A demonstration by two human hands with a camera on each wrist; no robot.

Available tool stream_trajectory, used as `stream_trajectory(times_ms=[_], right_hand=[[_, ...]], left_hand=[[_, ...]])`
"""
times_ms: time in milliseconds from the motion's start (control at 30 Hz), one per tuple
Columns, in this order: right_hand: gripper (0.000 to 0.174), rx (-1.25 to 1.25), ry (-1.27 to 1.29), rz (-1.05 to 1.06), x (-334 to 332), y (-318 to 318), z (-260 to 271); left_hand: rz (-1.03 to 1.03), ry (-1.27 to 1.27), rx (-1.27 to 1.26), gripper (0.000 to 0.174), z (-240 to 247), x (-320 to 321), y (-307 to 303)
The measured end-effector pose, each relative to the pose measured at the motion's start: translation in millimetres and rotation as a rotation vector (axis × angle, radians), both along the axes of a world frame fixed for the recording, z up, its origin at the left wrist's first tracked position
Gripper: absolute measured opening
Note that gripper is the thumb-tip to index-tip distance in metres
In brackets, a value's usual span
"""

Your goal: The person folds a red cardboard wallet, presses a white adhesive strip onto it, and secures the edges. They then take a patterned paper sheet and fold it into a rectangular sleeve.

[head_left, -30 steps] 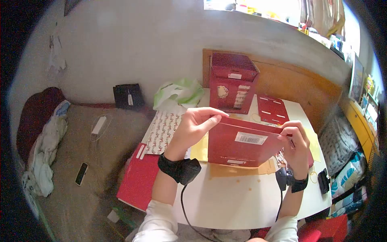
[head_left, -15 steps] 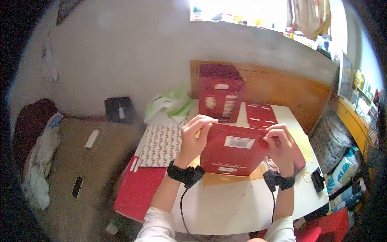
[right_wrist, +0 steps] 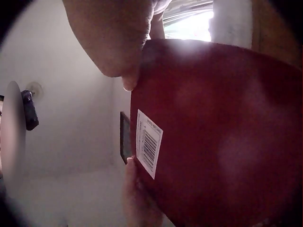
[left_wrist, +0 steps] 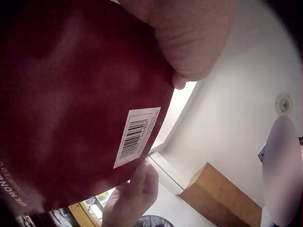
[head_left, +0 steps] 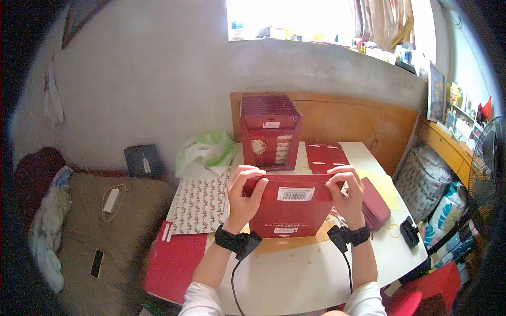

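Note:
Upright above the white table (head_left: 295,274) is a dark red box (head_left: 295,210) with a white barcode label (head_left: 296,194) near its top edge. The left hand (head_left: 245,197) pinches its upper left corner between thumb and fingers; the right hand (head_left: 348,195) pinches the upper right corner. In the left wrist view the red face (left_wrist: 80,104) fills the left side, its barcode label (left_wrist: 137,137) tilted. From the right wrist the same face (right_wrist: 213,127) shows on the right. What lies behind the box is hidden.
A tall stack of dark red packs (head_left: 271,131) stands at the table's back. Left are a patterned sheet (head_left: 200,205), a red folder (head_left: 176,263) and a green-white bag (head_left: 205,152). Right are maroon wallets (head_left: 374,205), a yellow sheet (head_left: 382,184) and a black object (head_left: 409,231).
The head view has shifted, so the whole scene sits lower and farther left. Both hands still pinch the red box by its top corners, and it now faces the camera more squarely.

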State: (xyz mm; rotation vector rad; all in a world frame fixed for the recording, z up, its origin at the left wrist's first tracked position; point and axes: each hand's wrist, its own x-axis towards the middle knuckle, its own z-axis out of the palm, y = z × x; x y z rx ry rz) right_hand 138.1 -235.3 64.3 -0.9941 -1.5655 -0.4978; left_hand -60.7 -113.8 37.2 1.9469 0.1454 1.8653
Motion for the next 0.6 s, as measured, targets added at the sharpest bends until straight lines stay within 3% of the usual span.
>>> stream_trajectory(times_ms=[67,100,233,300,467,533,600], right_hand=[[0.018,0.060,-0.011,0.030,3.2,4.3,0.6],[0.019,0.001,0.130,0.099,5.1,5.9,-5.0],[0.020,-0.056,0.264,0.214,13.2,6.2,-8.7],[0.025,-0.243,0.421,0.320,17.0,4.1,-11.5],[0.032,-0.258,0.399,0.346,21.9,9.5,-19.4],[0.029,-0.247,0.498,0.517,23.3,13.6,-24.6],[0.027,-0.241,0.520,0.553,20.4,14.6,-24.7]], left_hand=[[0.059,-0.050,0.027,0.014,0.5,0.9,-0.1],[0.057,-0.045,0.028,0.014,1.0,0.6,-0.5],[0.096,-0.044,0.062,0.010,2.3,-1.5,-3.5],[0.083,-0.035,0.043,0.007,2.4,-1.6,-3.8],[0.090,-0.046,0.050,0.005,3.3,-2.8,-6.1],[0.099,-0.040,0.074,0.005,2.2,-2.5,-3.9],[0.103,-0.044,0.102,0.005,1.9,-0.7,-0.2]])
